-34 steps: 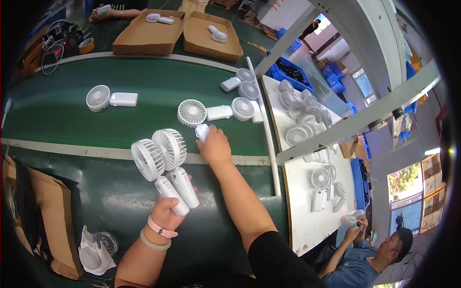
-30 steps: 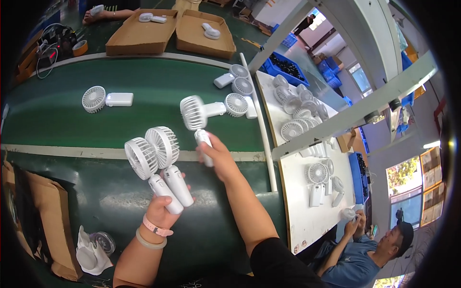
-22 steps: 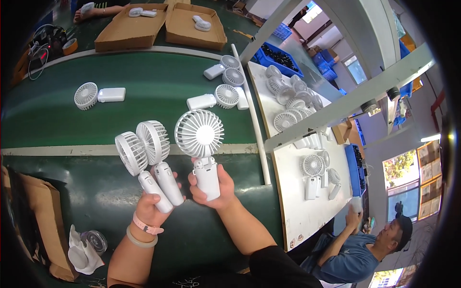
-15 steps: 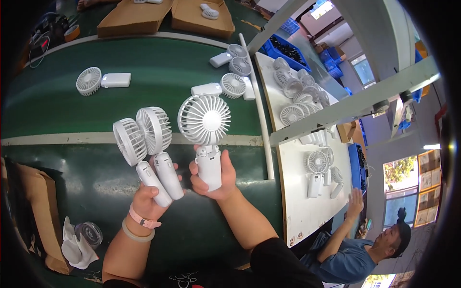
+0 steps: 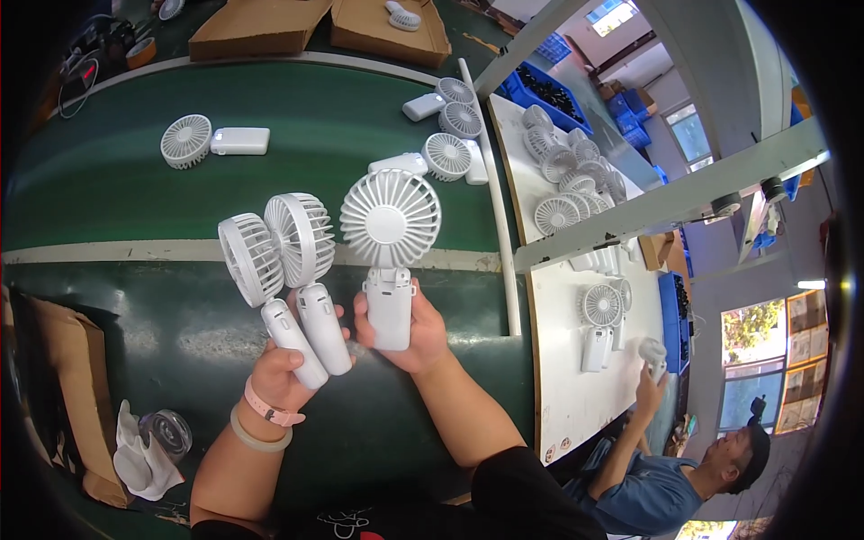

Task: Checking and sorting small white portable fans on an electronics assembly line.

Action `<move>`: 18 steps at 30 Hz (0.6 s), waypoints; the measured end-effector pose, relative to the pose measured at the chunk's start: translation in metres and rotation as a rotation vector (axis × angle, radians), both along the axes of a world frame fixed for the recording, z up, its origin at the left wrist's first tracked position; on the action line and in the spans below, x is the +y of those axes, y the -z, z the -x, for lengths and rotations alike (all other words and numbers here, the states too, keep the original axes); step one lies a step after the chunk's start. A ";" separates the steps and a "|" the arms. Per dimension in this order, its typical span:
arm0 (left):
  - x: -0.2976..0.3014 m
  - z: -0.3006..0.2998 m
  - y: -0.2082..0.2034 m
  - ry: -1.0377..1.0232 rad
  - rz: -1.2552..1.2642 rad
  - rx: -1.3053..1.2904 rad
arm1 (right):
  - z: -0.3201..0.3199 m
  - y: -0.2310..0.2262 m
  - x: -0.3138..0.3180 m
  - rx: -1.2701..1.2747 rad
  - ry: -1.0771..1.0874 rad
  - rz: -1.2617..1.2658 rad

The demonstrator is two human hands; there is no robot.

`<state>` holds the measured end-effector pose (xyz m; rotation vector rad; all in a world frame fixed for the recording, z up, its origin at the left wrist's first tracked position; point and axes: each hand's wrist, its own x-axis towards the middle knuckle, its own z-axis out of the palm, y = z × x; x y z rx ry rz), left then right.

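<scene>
Two white handheld fans are gripped side by side in my left hand: an outer fan and an inner fan, heads upward and tilted left. A pink band and a pale bangle circle that wrist. My right hand is closed round the handle of a third white handheld fan, upright, its round grille toward me. Behind it on the green belt lie a single fan at the left and several more, one of them a fan close to the held one's head.
Cardboard trays stand beyond the belt. On the right, a white table carries several fans, with a person beside it holding one. A metal post crosses above. An open carton stands at lower left.
The fan in my right hand has turned, its grille now squarer to me. My left hand keeps both fans. The person on the right has picked up a fan from the white table.
</scene>
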<state>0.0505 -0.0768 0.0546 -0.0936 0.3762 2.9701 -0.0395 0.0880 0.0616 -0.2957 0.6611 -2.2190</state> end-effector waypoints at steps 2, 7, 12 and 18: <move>0.001 0.000 -0.001 0.008 -0.004 0.003 | -0.006 -0.001 -0.001 0.051 0.107 -0.119; 0.000 -0.001 0.001 0.015 -0.017 0.020 | -0.007 -0.001 -0.005 0.165 0.377 -0.482; 0.000 -0.003 -0.002 0.013 0.019 -0.009 | -0.009 -0.005 -0.004 0.318 0.328 -0.558; 0.001 -0.002 -0.001 0.008 0.037 -0.010 | -0.006 -0.007 -0.005 0.235 0.330 -0.508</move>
